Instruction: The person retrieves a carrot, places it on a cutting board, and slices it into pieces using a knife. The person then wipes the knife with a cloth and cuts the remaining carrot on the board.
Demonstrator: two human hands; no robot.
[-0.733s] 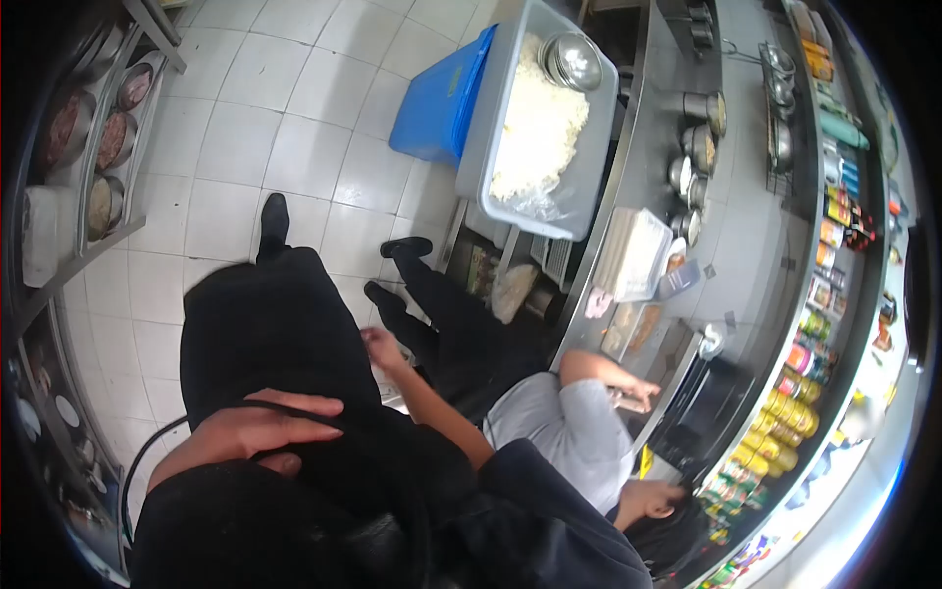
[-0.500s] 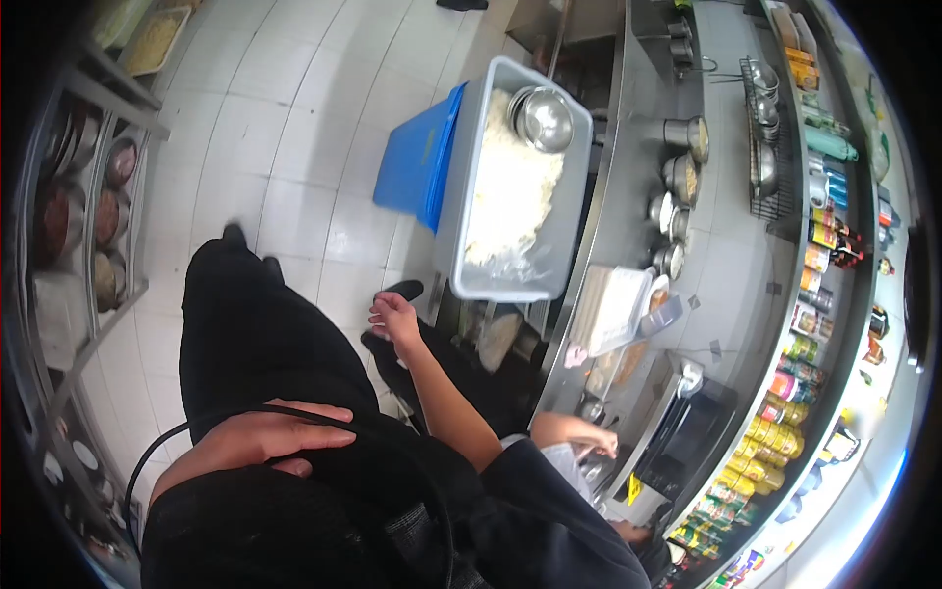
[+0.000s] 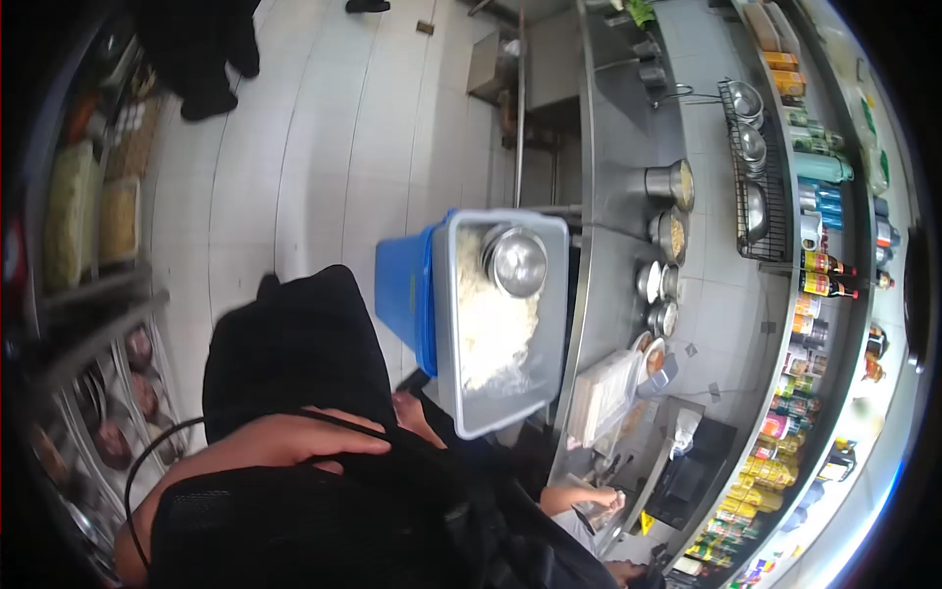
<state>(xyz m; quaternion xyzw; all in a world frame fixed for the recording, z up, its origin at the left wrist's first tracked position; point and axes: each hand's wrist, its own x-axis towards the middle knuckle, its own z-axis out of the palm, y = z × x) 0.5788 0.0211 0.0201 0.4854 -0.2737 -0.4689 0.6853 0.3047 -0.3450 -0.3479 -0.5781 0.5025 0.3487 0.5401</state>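
My left hand (image 3: pixel 304 438) rests against my black clothing (image 3: pixel 294 344), fingers stretched out to the right and nothing held in it. A thin black cable (image 3: pixel 152 471) curves around that hand. Farther right, part of my right hand (image 3: pixel 417 417) shows low between my clothing and a grey tub (image 3: pixel 446 324); its fingers are mostly hidden. Inside the tub lie a heap of pale, shredded-looking food (image 3: pixel 496 324) and stacked metal bowls (image 3: pixel 518 265). The tub stands by a blue bin (image 3: pixel 400 285), apart from my left hand.
A steel counter (image 3: pixel 618 147) holds metal pots (image 3: pixel 670 183) and a stack of white trays (image 3: pixel 599 398). Bottles and jars line the shelf (image 3: pixel 785 432). Another person's arm (image 3: pixel 584 496) is near the counter; dark-clothed legs (image 3: pixel 201 59) stand on the tiles. Racks (image 3: pixel 88 334) flank the left.
The view has shifted, so the tub and counter sit lower. My right hand has drawn back and is now largely hidden. My left hand stays against my clothing.
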